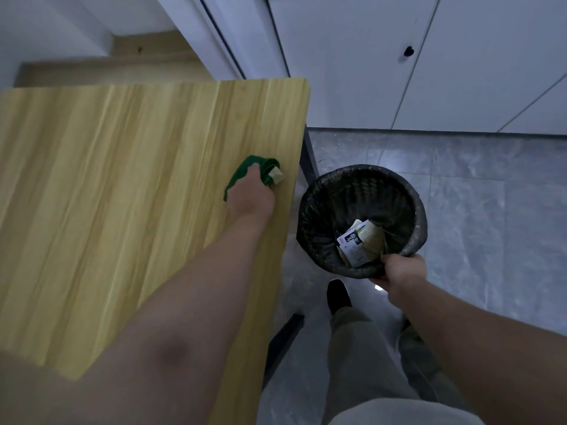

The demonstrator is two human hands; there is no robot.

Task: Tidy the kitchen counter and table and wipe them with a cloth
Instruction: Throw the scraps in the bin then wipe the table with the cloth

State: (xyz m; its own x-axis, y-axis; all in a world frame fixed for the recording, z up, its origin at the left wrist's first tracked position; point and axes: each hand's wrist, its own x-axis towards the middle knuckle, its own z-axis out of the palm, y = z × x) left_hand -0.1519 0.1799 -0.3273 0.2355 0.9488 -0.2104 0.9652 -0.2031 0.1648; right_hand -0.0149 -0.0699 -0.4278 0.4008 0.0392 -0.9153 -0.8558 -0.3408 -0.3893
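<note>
Right hand (399, 271): clamped on the near rim of a bin (310, 210), round black plastic mesh, tilted toward the table edge, with paper wrappers (359, 243) at its bottom. Left hand (250, 194): fingers curled over a bunched green cloth (242, 171), soft and creased, on the table (122, 179), a smooth pale wood-grain board. Just beyond the left hand's fingers lies a small beige scrap (277, 175), near the edge. Best done, I'd judge, by bringing the bin's mouth under that edge and sweeping the scrap over in one stroke.

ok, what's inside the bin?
A white printed packet and a pale crumpled wrapper lie at the bottom of the bin. Anything beneath them is covered; the right hand has its grip over part of the near rim.
</note>
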